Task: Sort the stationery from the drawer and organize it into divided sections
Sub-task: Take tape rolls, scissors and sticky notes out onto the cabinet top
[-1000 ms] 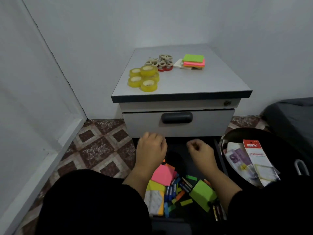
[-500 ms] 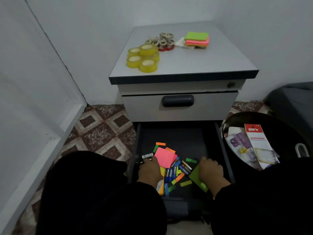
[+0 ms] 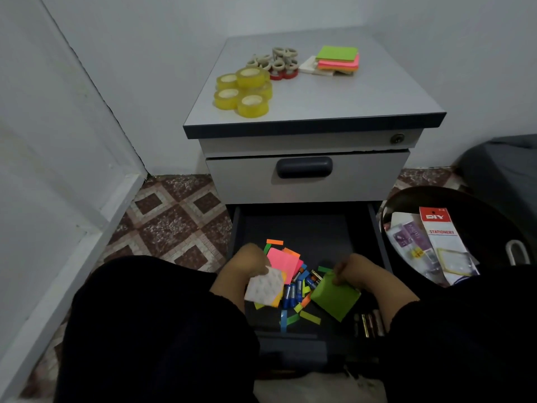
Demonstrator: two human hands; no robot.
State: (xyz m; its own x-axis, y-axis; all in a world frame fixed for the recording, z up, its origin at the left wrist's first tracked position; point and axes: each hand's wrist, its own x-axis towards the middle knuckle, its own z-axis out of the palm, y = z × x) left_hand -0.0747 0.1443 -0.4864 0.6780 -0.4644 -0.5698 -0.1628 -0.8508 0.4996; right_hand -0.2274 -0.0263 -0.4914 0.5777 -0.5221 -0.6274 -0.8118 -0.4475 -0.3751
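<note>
Cabinet worktop (image 3: 334,103) carries yellow tape rolls (image 3: 243,91), small beige rolls (image 3: 276,61) and a sticky-note stack (image 3: 337,60); bottom drawer (image 3: 305,228) is pulled open, with loose coloured strips (image 3: 309,317) and blue batteries (image 3: 292,292) in it; my left hand (image 3: 242,269) pinches a white dotted sheet (image 3: 264,286) beside the pink pad (image 3: 283,261); my right hand (image 3: 359,271) pinches the green pad (image 3: 335,298) at its top edge; both grips closed on paper.
</note>
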